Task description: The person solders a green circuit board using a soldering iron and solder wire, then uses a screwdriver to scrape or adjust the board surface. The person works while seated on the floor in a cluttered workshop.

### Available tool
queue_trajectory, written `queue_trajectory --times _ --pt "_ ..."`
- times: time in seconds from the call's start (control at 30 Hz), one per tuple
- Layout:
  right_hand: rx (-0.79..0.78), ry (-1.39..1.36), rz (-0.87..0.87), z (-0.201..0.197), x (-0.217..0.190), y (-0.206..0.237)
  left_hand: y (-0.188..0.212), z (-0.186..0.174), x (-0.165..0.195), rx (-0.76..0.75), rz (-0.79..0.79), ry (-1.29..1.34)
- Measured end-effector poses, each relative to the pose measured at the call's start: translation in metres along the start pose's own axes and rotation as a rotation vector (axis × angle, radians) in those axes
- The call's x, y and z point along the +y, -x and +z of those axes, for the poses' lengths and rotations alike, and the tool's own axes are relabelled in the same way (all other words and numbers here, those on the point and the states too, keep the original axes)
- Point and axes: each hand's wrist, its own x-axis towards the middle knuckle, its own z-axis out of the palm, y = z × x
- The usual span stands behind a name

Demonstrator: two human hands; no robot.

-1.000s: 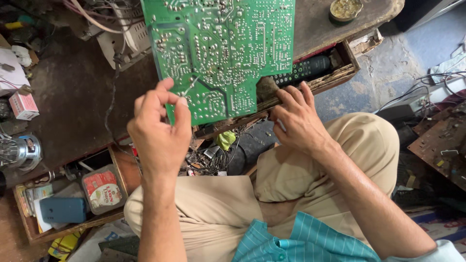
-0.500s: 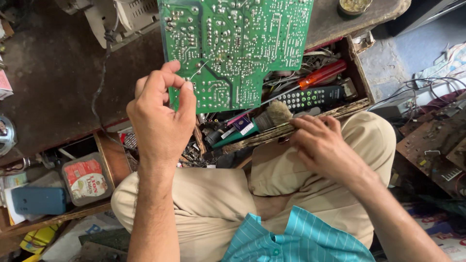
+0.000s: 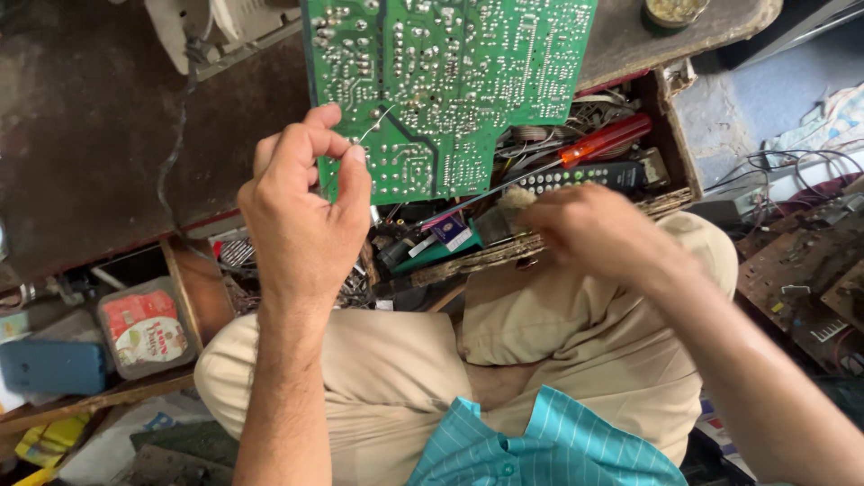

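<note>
The left hand (image 3: 301,211) pinches a thin wire (image 3: 373,126) against the green circuit board (image 3: 450,81), fingers together; the right hand (image 3: 598,229) blurs over the open drawer (image 3: 670,117), its fingers unreadable.

The left hand (image 3: 301,211) pinches a thin silver wire (image 3: 373,126) against the green printed circuit board (image 3: 450,81); the blurred right hand (image 3: 594,229) hovers over the cluttered wooden drawer (image 3: 675,135).

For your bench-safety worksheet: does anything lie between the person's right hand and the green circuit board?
Yes. The right hand is at the open drawer's front edge; a remote control and an orange-handled screwdriver lie between it and the circuit board, which the left hand grips.
</note>
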Motion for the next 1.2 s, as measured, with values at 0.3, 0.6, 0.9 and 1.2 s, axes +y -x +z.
queue_trajectory --times 0.3,0.6,0.9,1.2 --pt "0.016 0.125 0.169 0.022 -0.006 -0.024 0.001 -0.001 0.002 -0.014 -0.059 0.015" --pt "0.108 -0.157 0.499 0.024 0.014 -0.036 0.005 0.0 -0.005 -0.029 -0.035 0.044" --pt "0.554 -0.52 0.611 0.038 0.014 -0.037 0.001 0.0 0.001 -0.047 -0.104 0.028" --pt "0.026 0.034 -0.006 0.04 -0.016 -0.017 0.001 0.006 0.003 -0.043 -0.041 0.021"
